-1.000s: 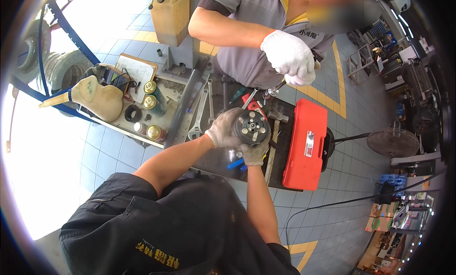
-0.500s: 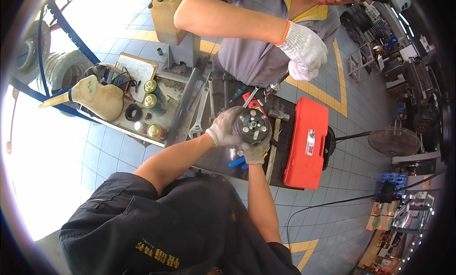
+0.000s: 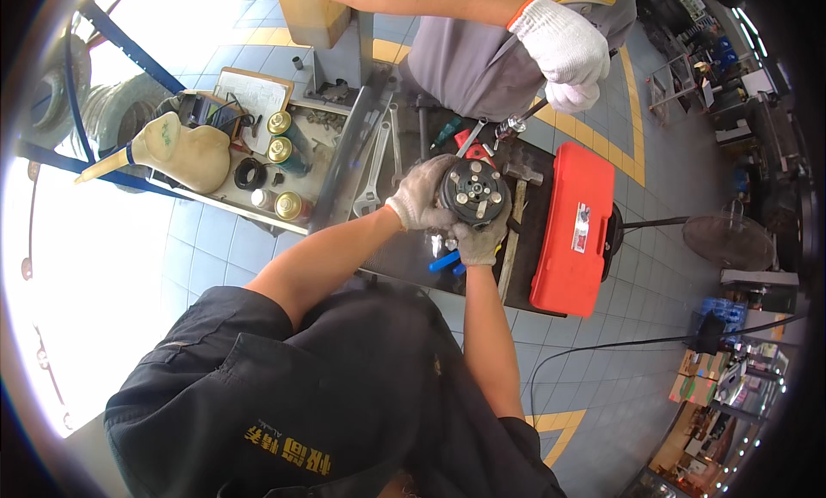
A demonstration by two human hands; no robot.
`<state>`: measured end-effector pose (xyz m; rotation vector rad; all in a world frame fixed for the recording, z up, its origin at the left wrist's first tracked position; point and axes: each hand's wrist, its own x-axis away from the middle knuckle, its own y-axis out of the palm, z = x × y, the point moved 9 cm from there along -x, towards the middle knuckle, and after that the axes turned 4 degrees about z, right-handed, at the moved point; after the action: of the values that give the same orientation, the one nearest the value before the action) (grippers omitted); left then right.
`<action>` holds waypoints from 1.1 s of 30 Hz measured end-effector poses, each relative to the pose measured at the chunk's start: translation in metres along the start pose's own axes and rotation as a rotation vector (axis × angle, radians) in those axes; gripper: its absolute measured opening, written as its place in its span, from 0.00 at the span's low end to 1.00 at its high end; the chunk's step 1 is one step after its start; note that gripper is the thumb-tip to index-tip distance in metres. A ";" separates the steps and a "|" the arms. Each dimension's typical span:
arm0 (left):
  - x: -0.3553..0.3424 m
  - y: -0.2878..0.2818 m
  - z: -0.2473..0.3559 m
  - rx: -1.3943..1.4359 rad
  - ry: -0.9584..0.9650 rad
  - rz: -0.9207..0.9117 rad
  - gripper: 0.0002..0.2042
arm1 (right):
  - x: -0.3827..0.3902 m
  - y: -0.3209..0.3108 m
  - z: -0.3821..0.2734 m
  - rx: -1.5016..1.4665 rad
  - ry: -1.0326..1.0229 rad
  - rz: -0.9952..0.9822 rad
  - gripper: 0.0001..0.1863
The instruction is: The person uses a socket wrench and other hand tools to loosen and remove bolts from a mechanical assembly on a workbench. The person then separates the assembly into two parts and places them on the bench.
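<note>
- Currently, the left hand [image 3: 426,193] and the right hand [image 3: 482,242], both in grey-white gloves, are clamped together on one black round part [image 3: 476,192].
- The black round part is at the centre of the frame, its bolted face toward the camera; the left hand grips its left side, the right hand its lower edge.
- Beneath it lies a dark surface [image 3: 400,255]. Left of the part: an adjustable wrench [image 3: 372,175]. Right: a hammer [image 3: 523,173]. Below: a blue-handled tool [image 3: 445,261], partly hidden.
- A closed red case [image 3: 575,231] lies along the right edge of the surface.
- Left of centre, a pale side tray [image 3: 323,158] carries gold-topped cans [image 3: 280,150], a black ring [image 3: 250,174], a clipboard [image 3: 254,92] and a cream jug [image 3: 185,158] with a long spout.
- Upper centre: a co-worker's white-gloved hand [image 3: 564,42] holds a bar-shaped tool [image 3: 535,110].
- Room, upper left: a blue frame [image 3: 129,44] and stacked tyres [image 3: 120,115].
- Room, right: a fan [image 3: 727,238]; lower right, cardboard boxes [image 3: 699,376].
- Floor: grey-blue tiles [image 3: 206,231] with yellow lines [image 3: 637,111].
</note>
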<state>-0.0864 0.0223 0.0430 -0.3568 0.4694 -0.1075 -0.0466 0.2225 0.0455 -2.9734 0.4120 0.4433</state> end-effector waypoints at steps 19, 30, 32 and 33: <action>-0.003 -0.003 0.005 -0.001 0.014 0.003 0.61 | -0.002 0.002 -0.012 0.124 -0.048 0.019 0.68; -0.001 -0.002 0.003 -0.014 0.013 -0.010 0.60 | -0.003 0.002 -0.011 0.117 -0.061 0.011 0.68; -0.001 -0.005 0.006 -0.012 0.005 -0.018 0.60 | -0.003 0.000 -0.011 0.125 -0.052 0.007 0.67; -0.001 -0.005 0.006 -0.021 -0.018 -0.038 0.61 | -0.003 0.000 -0.013 0.127 -0.063 -0.011 0.67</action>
<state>-0.0846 0.0193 0.0505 -0.3873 0.4465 -0.1363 -0.0455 0.2212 0.0590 -2.8296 0.4014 0.4884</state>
